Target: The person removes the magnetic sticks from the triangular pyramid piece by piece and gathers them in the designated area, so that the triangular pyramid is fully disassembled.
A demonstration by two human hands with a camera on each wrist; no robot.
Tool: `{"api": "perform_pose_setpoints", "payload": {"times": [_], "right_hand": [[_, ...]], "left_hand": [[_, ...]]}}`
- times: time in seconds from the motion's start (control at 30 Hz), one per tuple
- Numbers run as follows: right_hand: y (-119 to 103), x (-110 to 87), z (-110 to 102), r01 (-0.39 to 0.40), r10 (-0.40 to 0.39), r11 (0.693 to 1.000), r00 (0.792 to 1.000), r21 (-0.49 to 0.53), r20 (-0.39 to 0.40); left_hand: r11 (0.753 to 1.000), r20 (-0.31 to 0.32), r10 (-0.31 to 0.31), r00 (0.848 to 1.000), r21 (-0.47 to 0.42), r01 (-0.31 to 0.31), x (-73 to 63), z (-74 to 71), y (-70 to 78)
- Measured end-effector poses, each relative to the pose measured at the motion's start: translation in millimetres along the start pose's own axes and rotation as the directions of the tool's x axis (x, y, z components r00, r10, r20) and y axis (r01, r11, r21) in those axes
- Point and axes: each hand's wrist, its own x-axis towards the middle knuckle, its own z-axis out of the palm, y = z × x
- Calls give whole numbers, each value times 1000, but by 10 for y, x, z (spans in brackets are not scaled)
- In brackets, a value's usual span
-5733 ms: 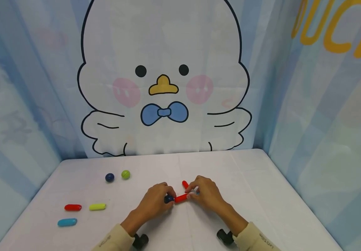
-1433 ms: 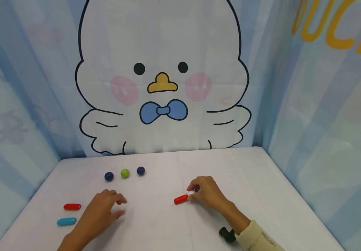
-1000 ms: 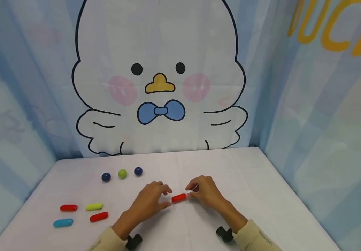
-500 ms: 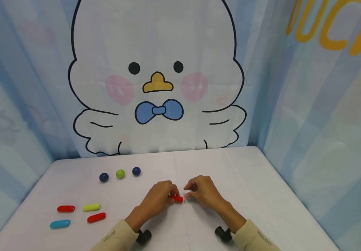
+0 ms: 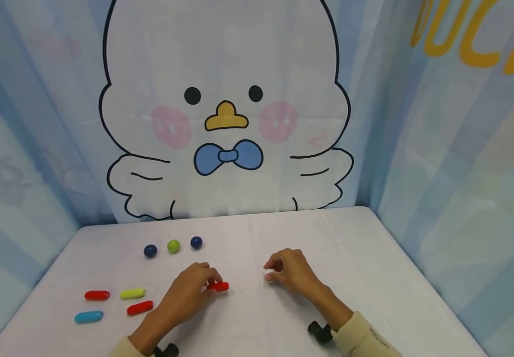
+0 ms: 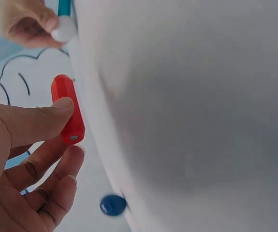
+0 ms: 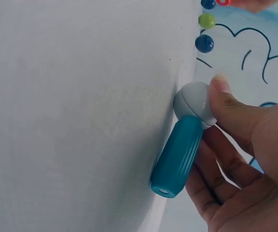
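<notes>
My left hand (image 5: 181, 292) pinches a red magnetic stick (image 6: 73, 126) between thumb and fingers, with a small metal disc showing on its end. Over on the right, my right hand (image 5: 294, 272) grips a white ball (image 7: 193, 104) close above the table. A teal magnetic stick (image 7: 177, 157) is attached to that ball and points away from the thumb; the hand hides it in the head view. The red stick is apart from the white ball.
On the left of the white table (image 5: 373, 297) lie a red stick (image 5: 97, 295), a yellow-green stick (image 5: 132, 294), another red stick (image 5: 140, 308) and a blue stick (image 5: 89, 317). Behind them, a green ball (image 5: 173, 246) sits between two dark blue balls (image 5: 150, 251) (image 5: 196, 242).
A dark blue ball joined the back row, and a red stick was laid on the left. My left hand then pulled another red stick off the white ball, moving left. The right hand stayed put.
</notes>
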Motion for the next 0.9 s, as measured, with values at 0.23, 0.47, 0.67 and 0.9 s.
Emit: {"api": "perform_pose_setpoints", "payload": {"times": [0.23, 0.47, 0.67, 0.9], "right_hand": [[25, -4, -4, 26, -25, 999, 1000, 23, -9], [21, -1, -3, 17, -17, 1000, 1000, 13, -10], [14, 2, -7, 13, -13, 999, 1000, 29, -3], [-10, 13, 10, 8, -9, 998, 1000, 55, 7]], "left_hand": [[988, 35, -148, 988, 50, 147, -295, -175, -321], [965, 42, -247, 968, 105, 242, -604, -270, -645], [943, 4, -294, 956, 163, 289, -751, -273, -842], [938, 8, -267, 964, 231, 258, -794, -274, -869]]}}
